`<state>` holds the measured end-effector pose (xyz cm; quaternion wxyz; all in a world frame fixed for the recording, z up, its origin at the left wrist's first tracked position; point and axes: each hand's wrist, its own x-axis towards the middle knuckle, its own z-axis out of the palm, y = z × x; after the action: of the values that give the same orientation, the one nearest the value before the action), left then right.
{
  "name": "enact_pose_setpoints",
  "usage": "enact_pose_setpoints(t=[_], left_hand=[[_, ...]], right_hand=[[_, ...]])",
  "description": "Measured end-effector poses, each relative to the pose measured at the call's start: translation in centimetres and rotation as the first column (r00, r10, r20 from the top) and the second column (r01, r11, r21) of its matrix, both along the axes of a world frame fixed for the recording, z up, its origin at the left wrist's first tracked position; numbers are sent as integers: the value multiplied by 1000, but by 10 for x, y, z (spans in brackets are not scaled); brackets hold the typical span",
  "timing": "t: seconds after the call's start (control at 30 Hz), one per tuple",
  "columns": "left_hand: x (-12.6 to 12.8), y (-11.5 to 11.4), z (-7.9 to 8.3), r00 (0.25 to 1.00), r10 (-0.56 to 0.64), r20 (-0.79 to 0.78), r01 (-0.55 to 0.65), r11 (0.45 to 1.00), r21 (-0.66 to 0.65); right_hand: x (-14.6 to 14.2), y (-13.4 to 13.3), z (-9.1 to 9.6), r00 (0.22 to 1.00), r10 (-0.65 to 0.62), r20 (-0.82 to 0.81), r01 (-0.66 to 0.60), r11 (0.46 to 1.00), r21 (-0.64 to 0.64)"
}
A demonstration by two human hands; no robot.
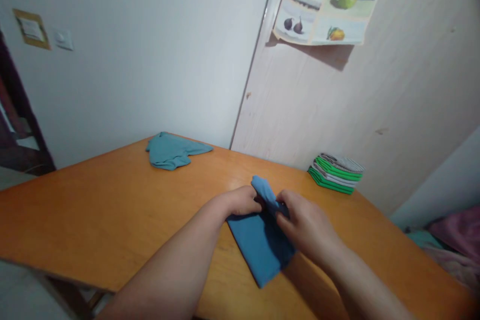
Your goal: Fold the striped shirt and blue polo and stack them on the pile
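A blue cloth (258,247) lies partly folded on the orange wooden table (112,205), near its middle. My left hand (242,201) is closed on the cloth's far left edge. My right hand (305,225) pinches a bunched fold of the same cloth, lifting that part slightly off the table. The flat lower part of the cloth stretches toward me between my forearms.
A crumpled teal cloth (173,151) lies at the table's far edge by the white wall. A stack of folded green and grey cloths (335,172) sits at the far right by the wood-panel wall. A fruit poster (324,2) hangs above. Pink fabric (455,232) lies beyond the table's right edge.
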<state>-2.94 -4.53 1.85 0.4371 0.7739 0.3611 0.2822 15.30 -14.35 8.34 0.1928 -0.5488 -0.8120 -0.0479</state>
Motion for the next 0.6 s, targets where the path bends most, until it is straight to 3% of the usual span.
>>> enact_pose_setpoints(t=[0.1, 0.3, 0.43, 0.6], left_hand=[[-6, 7, -5, 992, 71, 101, -61, 993, -99], [-18, 20, -12, 942, 265, 208, -191, 929, -317], [-21, 28, -13, 908, 353, 227, -220, 861, -459], [-22, 29, -13, 890, 392, 235, -202, 799, -566]], right_hand=[[-21, -23, -24, 995, 93, 48, -98, 990, 101], [-38, -51, -70, 978, 131, 163, -154, 979, 135], [-38, -58, -75, 973, 162, 166, -186, 972, 141], [-34, -58, -67, 975, 184, 124, -203, 966, 158]])
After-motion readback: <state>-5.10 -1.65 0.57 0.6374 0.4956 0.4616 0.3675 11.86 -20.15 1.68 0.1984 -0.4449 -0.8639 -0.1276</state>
